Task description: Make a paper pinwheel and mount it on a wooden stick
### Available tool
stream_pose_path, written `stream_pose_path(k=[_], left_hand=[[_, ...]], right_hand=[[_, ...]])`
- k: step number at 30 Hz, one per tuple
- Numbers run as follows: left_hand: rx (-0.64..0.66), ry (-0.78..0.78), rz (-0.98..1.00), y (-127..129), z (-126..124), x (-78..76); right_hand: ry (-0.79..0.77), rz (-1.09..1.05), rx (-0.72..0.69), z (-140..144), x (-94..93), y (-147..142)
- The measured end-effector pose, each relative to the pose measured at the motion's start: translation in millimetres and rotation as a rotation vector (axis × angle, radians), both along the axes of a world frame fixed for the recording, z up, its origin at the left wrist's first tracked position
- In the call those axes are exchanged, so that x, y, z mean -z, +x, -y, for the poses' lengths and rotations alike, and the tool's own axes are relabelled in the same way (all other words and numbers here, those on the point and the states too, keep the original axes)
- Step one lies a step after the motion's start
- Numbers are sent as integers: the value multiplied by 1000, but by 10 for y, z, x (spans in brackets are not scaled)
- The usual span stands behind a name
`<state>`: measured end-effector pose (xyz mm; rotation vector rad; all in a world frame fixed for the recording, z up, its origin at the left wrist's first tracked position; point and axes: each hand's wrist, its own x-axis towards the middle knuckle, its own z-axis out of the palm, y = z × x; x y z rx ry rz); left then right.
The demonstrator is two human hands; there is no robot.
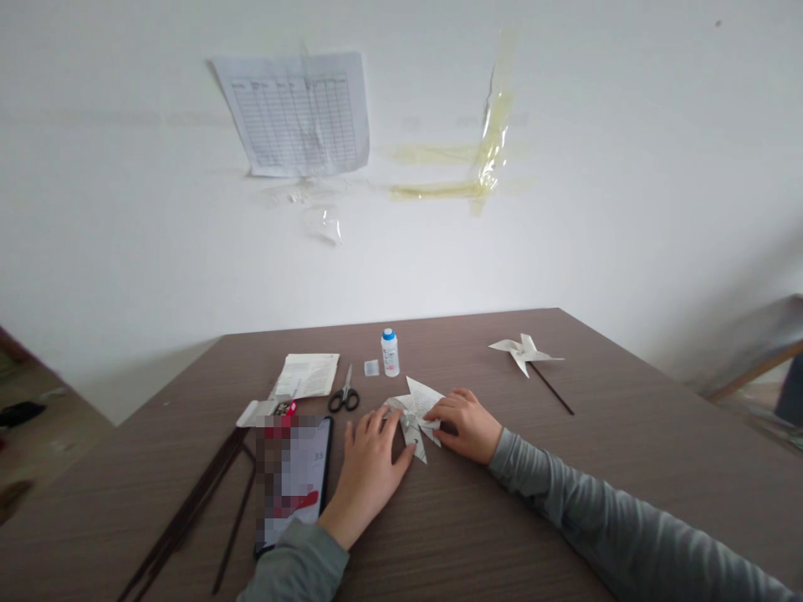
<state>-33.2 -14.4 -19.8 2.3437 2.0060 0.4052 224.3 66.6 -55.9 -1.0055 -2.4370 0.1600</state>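
A folded white paper pinwheel (417, 410) lies on the brown table (477, 518) in front of me. My left hand (367, 472) rests flat on the table with its fingertips on the pinwheel's left side. My right hand (467, 426) presses on the pinwheel's right side with curled fingers. Both sleeves are grey. A finished paper pinwheel on a dark stick (527, 355) lies further back to the right.
Black scissors (345, 396), a small white glue bottle with a blue cap (390, 352), a stack of paper (307, 374), a small box (267, 411) and a phone (294, 477) sit left of centre. Several dark sticks (194, 502) lie at the left. A printed sheet (294, 113) hangs on the wall.
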Motion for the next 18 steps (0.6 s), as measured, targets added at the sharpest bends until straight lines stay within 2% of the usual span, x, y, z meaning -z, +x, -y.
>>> stream_pose_path(k=[8,18], left_hand=[[17,0,37,-19,-15,30],[6,19,57,-18,5,-21]], right_hand=[[-47,-41,-1,-14,25,19],[-59,-133,27,56,-1,-17]])
